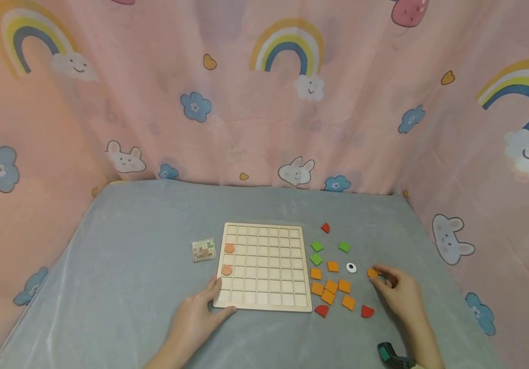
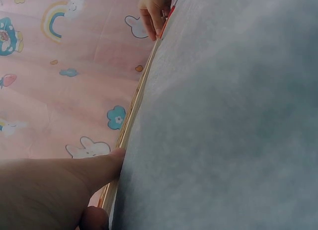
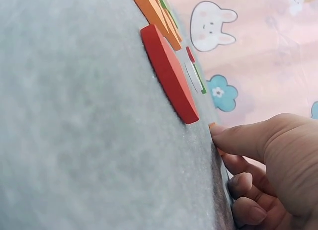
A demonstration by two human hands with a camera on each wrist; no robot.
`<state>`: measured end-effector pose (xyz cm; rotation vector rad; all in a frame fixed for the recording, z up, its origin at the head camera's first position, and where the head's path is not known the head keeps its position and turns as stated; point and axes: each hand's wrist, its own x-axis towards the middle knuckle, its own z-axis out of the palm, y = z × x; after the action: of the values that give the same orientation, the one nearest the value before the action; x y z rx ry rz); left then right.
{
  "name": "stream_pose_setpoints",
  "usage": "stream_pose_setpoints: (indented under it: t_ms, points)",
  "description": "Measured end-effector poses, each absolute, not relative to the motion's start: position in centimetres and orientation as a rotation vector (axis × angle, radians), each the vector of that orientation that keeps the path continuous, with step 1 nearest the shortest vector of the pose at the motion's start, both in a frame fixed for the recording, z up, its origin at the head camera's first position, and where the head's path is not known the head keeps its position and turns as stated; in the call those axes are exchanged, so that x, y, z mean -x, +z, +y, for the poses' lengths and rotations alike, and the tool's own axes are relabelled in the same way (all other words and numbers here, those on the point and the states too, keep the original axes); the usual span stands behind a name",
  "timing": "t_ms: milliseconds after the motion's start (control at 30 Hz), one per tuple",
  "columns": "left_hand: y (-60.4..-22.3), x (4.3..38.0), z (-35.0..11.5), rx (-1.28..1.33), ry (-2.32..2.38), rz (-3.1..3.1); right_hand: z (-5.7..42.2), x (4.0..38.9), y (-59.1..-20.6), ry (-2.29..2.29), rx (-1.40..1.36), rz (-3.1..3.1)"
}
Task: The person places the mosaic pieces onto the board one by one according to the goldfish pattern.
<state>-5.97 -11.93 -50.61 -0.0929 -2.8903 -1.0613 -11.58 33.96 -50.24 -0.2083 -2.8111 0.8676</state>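
A pale wooden grid board (image 1: 264,266) lies flat on the cloth, two orange discs in its left column: an upper disc (image 1: 229,248) and a lower disc (image 1: 226,270). My left hand (image 1: 193,313) holds the board's near left corner, thumb on the front edge and fingers along the left side. In the left wrist view, the left thumb (image 2: 102,170) presses the board's edge (image 2: 131,118). To the right of the loose pieces, my right hand (image 1: 400,292) pinches an orange disc (image 1: 372,273) between thumb and fingers. Most of that disc is hidden in the right wrist view.
Between board and right hand lie several orange squares (image 1: 331,286), green pieces (image 1: 316,259), red quarter-circles (image 1: 367,311) and a white disc with a black dot (image 1: 351,267). A small pattern card (image 1: 204,250) lies left of the board. Printed curtains (image 1: 246,128) stand behind the table.
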Motion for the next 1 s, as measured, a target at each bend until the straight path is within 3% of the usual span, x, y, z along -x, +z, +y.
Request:
stream_pose_setpoints:
  t_ms: [733, 1000]
  points:
    - [-50.4, 5.7, -12.1, 0.102, -1.058, -2.903, 32.6, 11.4, -49.3, 0.845, 0.256, -2.81]
    - [-50.4, 5.9, -11.9, 0.095, -1.069, -2.892, 31.3, 11.7, -47.5, 0.862, 0.088, -2.777]
